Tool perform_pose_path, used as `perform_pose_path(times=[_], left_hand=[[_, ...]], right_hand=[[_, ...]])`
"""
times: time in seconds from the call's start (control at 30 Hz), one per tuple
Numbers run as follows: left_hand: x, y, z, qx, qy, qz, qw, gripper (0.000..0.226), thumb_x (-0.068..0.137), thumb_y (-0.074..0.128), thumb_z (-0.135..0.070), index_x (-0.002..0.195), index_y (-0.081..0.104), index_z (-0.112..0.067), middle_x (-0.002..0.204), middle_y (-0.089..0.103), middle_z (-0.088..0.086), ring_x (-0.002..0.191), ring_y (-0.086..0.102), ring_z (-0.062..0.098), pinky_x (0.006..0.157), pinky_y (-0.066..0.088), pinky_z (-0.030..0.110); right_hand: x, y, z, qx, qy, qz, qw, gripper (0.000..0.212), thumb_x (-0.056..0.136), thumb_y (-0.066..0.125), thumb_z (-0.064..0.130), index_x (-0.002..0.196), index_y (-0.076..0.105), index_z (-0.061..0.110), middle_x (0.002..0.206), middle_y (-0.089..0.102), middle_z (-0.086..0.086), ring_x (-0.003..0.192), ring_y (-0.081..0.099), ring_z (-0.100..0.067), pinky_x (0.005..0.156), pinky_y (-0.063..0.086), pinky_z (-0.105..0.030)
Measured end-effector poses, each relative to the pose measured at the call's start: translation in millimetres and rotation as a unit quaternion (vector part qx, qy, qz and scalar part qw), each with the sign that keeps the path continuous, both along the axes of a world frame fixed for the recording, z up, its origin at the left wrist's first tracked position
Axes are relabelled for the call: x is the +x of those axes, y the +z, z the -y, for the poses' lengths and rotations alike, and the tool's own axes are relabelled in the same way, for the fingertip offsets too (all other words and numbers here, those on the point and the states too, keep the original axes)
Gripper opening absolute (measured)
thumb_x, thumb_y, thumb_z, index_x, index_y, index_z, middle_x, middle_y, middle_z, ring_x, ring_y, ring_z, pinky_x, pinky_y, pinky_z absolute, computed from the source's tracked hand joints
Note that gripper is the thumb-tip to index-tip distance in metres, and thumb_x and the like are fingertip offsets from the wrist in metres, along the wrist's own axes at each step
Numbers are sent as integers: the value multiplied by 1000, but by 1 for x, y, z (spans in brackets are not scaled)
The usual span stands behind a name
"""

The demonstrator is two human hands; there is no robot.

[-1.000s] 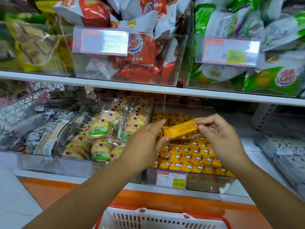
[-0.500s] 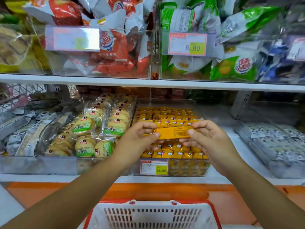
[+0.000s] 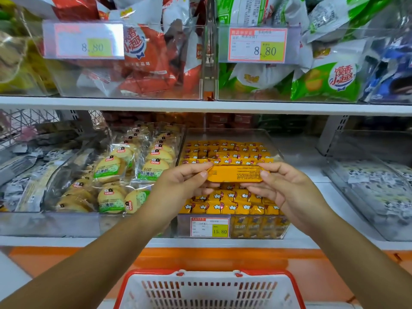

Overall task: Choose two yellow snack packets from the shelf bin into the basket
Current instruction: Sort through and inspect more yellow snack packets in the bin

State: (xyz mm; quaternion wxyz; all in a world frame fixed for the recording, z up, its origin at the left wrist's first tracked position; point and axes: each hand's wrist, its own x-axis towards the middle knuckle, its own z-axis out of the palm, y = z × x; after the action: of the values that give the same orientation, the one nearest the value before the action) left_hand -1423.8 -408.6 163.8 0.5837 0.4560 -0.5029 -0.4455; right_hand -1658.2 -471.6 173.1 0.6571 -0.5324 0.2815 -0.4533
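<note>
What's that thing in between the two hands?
One yellow snack packet, seen in the head view. The left hand pinches its left end and the right hand pinches its right end.

"8.80" is printed on the upper-left price tag [image 3: 83, 41] and on the upper-right price tag [image 3: 257, 44]. "15.80" is shown on the lower price tag [image 3: 209, 227], fixed to the shelf bin [image 3: 258, 228]. "馍香小趣" is marked on a green bag [image 3: 327, 83]. Print on the yellow packet [image 3: 234, 173] is illegible.

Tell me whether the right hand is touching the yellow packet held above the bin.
Touching. The head view shows the right hand pinching the yellow packet at its right end, its fingers curled over the top edge.
</note>
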Motion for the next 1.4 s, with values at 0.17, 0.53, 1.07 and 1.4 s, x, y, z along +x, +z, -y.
perform_pose_path(times=[0.17,0.53,1.07,1.4], left_hand=[[2,0,-1,-17,5,1,1000,30,93,62,0,114,69,-22,85,77,4,93,75,23,76,59,23],[-10,2,-2,-59,88,52,993,20,95,63,-8,77,56,-14,70,61,-14,72,68,9,79,60,33],[-7,6,-3,-21,71,14,997,20,81,76,-4,97,72,-15,93,78,4,84,75,24,74,59,23],[-7,9,-3,-19,60,4,998,16,94,62,-6,99,73,-16,88,77,4,87,76,20,72,57,18]], right_hand=[[-4,-1,2,22,38,7,999,33,89,59,3,122,56,4,113,72,-19,102,72,-37,75,60,-26],[4,-8,-7,-59,-93,-71,991,10,76,72,26,71,63,25,104,73,-16,88,75,-30,82,61,-36],[3,-4,-9,-80,-56,-69,993,34,70,74,18,101,60,12,100,76,-5,90,75,-31,72,58,-24],[2,-2,-6,-37,-55,-38,997,33,76,68,18,107,64,7,93,76,-17,91,75,-32,70,59,-22]])
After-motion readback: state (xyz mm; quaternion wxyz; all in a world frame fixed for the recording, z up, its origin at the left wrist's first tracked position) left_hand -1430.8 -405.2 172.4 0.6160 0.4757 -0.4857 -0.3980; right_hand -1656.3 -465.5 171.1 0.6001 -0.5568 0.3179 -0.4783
